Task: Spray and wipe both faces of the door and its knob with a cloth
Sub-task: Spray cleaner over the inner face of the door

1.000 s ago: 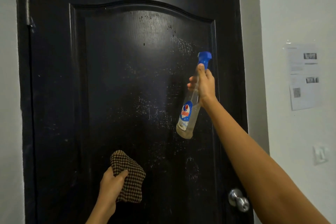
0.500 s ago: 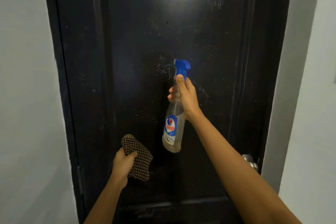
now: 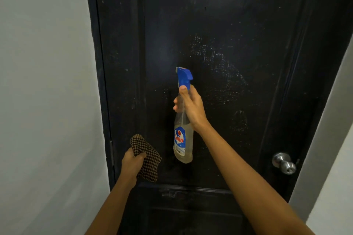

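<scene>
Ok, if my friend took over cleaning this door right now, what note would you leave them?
Hands: the right hand grips the spray bottle by its neck, upright in front of the door. The left hand holds the cloth low on the left; I cannot tell if it touches the door.
Done: spray specks show on this face's middle panel.
Left: wipe this face, clean the knob at lower right, then do the other face, which is out of sight.

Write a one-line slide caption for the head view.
Right hand aims a spray bottle at the black door; left hand grips a checked cloth.
</scene>
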